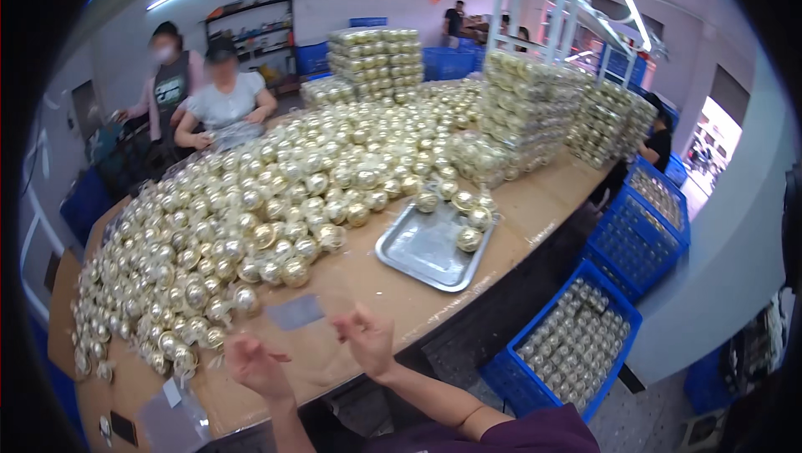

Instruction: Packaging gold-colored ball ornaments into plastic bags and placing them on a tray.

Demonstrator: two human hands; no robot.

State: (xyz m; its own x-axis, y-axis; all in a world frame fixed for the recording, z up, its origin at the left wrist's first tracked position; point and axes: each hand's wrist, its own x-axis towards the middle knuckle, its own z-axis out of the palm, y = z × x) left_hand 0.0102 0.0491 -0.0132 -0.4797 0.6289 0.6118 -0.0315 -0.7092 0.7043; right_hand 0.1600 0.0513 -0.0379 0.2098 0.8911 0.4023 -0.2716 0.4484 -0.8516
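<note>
2 bare hands up over a brown tabletop here. Left hand has its fingers loosely bent, near the edge of a huge heap of shiny gold balls in clear plastic, which spreads across the far side. Right hand has its fingers drawn in narrow, near a flat grey rectangular sheet. Can't tell if either one's pinching something thin. Beyond it, a rectangular silver metal tray has a few balls at its far end. Off to the right, a blue plastic crate full of them.
</note>
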